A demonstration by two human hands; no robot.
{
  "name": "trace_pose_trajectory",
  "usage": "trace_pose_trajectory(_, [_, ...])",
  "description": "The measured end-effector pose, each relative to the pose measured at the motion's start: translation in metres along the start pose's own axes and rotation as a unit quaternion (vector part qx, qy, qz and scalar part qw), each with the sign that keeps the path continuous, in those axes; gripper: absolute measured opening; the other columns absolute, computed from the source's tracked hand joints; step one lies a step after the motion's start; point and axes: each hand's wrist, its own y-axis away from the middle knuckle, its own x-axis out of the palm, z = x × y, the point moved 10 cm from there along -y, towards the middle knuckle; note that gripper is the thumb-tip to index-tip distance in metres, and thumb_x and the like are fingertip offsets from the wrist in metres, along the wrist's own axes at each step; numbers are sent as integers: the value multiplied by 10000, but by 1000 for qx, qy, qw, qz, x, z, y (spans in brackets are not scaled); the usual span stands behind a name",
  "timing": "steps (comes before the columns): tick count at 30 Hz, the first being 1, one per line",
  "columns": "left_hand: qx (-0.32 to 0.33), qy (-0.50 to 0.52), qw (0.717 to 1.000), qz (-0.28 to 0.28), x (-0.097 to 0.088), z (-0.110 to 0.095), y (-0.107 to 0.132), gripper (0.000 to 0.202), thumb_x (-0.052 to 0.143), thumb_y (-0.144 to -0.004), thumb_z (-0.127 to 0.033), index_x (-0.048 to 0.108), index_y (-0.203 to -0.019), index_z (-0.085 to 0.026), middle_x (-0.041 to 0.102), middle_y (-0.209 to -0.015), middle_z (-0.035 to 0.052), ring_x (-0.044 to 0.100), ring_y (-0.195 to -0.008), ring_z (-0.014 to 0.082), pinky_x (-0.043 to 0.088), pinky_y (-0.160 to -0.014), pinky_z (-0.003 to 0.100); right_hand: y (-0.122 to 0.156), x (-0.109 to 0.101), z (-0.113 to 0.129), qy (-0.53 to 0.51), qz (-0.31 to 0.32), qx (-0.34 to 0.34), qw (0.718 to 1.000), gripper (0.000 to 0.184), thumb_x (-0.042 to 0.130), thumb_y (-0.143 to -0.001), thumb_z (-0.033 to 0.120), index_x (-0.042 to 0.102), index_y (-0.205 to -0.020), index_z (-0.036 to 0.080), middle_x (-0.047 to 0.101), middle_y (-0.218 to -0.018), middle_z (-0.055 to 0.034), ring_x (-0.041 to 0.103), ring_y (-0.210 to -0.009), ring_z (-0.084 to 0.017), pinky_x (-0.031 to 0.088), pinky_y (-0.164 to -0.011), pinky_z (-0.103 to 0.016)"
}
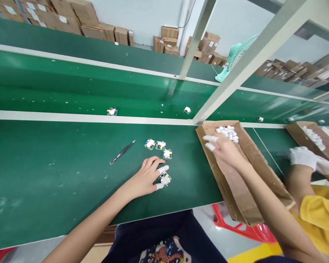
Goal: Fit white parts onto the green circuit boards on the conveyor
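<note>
Here — left hand (145, 179) palm-down

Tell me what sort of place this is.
Probably an electronics assembly workshop in a factory: a long green conveyor workbench, small circuit boards set out on it, and stacked brown cardboard cartons along the far wall.

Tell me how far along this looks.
Done-looking: two circuit boards on the far belt. In hand: the left hand has fingers around a board; the right hand is over a cardboard tray of white parts. Left: three boards on the near belt.
</note>
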Motion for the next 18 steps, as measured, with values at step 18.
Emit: trace_pose_trajectory(18, [-4, -26, 1000, 0, -1, 6, -3, 404, 666, -780, -187, 544, -1163, -223, 482, -1262, 96, 360, -1210, 314, 373, -966, 512, -1, 33, -146, 335, 19, 180, 925, 410, 354, -861, 151, 616, -1141, 6, 490, -1247, -275, 422, -1092, -387, 357, -832, -461])
